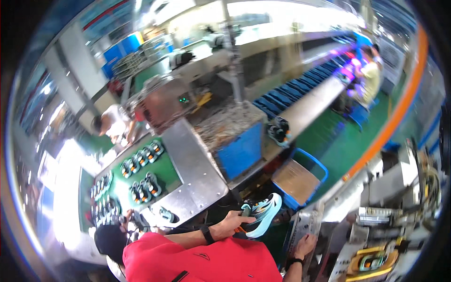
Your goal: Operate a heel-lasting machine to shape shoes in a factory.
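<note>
My left hand [229,223], with a dark band on its wrist, is closed around a sneaker [263,216]. The sneaker has a black patterned upper, a thick pale blue sole turned to the right, and a touch of orange near my fingers. My right hand [305,246] lies at the metal edge of a machine [305,225] on the right, also with a dark wristband. Its fingers look loosely bent and apart, with nothing visible in them. In the machine at the lower right sits a yellow-framed holder [373,259] with a pale green and orange piece inside.
Several dark sneakers [145,187] stand in rows on a green-topped metal table [202,181] at the left. A person in a black cap [110,242] works close by. Beyond are a blue cart [300,181], a conveyor of dark shoes [300,91], another person [371,77] and an orange rail [399,122].
</note>
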Available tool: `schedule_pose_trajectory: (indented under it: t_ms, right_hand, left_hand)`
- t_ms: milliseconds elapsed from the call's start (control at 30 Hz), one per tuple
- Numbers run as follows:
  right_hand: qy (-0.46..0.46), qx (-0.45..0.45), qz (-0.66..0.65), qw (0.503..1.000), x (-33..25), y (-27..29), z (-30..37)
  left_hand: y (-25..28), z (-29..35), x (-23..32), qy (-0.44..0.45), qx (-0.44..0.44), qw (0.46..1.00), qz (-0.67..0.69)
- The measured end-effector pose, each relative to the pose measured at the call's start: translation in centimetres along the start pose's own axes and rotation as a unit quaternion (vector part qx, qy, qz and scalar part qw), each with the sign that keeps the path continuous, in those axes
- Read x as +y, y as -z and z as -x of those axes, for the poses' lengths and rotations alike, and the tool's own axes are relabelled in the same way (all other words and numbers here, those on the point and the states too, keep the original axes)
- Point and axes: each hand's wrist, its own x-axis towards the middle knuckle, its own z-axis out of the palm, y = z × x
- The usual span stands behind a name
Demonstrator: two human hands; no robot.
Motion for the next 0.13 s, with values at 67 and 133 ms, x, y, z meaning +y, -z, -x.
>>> schedule_pose_trajectory:
  t_ms: [67,133]
  right_hand:
    - [0.034,0.026,-0.015,0.999,0.6,-0.9,-0.1]
    - [0.053,0.005,0.003,0.999,0.7,-2.0,-1.7]
  left_hand:
    - [2.9,1.0,0.1,-0.008,0.050,0.999,0.011]
    - [4.8,1.4,0.2,-0.008,0.087,0.996,0.018]
